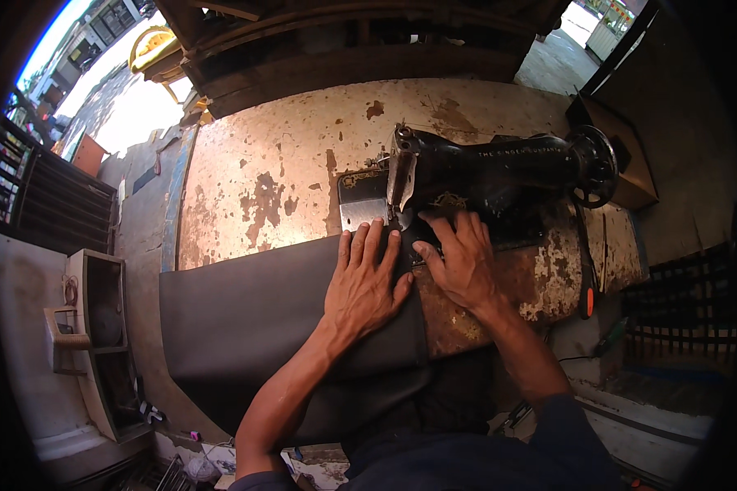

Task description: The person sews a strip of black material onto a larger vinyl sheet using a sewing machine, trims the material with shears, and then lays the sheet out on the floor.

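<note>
A black sewing machine (499, 168) stands on the worn table, its needle end at the left and its handwheel (594, 166) at the right. A wide sheet of dark material (246, 311) reaches the needle area and drapes over the table's near edge toward my lap. My left hand (364, 282) lies flat on the sheet, fingers extended to the metal plate beside the needle. My right hand (458, 258) rests at the sheet's right edge, thumb and fingers apart, fingertips beside the machine's base. The needle tip and the exact stitching spot are too small to make out.
The tabletop (246, 188) has peeling, stained patches. A dark tool with an orange end (587, 301) lies at its right edge. Behind the handwheel is a brown box (622, 151). Dark wooden furniture (352, 53) stands beyond the table; a pale open cabinet (98, 344) is at left.
</note>
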